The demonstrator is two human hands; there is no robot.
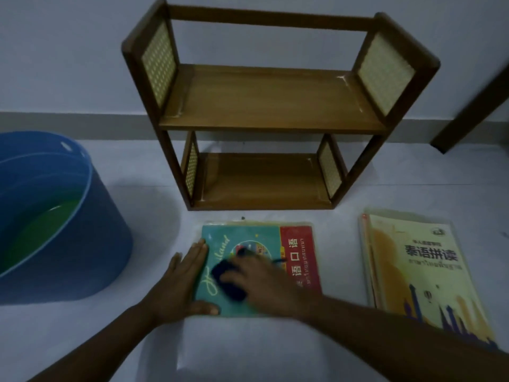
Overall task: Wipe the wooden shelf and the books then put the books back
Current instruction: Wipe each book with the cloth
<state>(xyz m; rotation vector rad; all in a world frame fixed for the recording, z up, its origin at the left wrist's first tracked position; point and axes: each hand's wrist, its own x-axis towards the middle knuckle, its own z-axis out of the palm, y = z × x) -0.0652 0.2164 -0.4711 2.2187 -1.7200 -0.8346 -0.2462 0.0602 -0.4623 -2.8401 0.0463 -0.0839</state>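
Observation:
A two-tier wooden shelf (271, 97) with woven side panels stands on the floor against the wall, both tiers bare. In front of it lies a teal and red book (300, 244) flat on the floor, on top of another book. My left hand (179, 285) lies flat on the book's left edge, thumb along its near side. My right hand (264, 279) presses a dark blue cloth (228, 282) onto the teal cover. A stack of yellow books (424, 274) lies to the right.
A blue plastic tub (63, 216) with greenish water in it stands at the left. A dark wooden post (476, 89) leans in at the right by the wall. The floor is pale and smooth.

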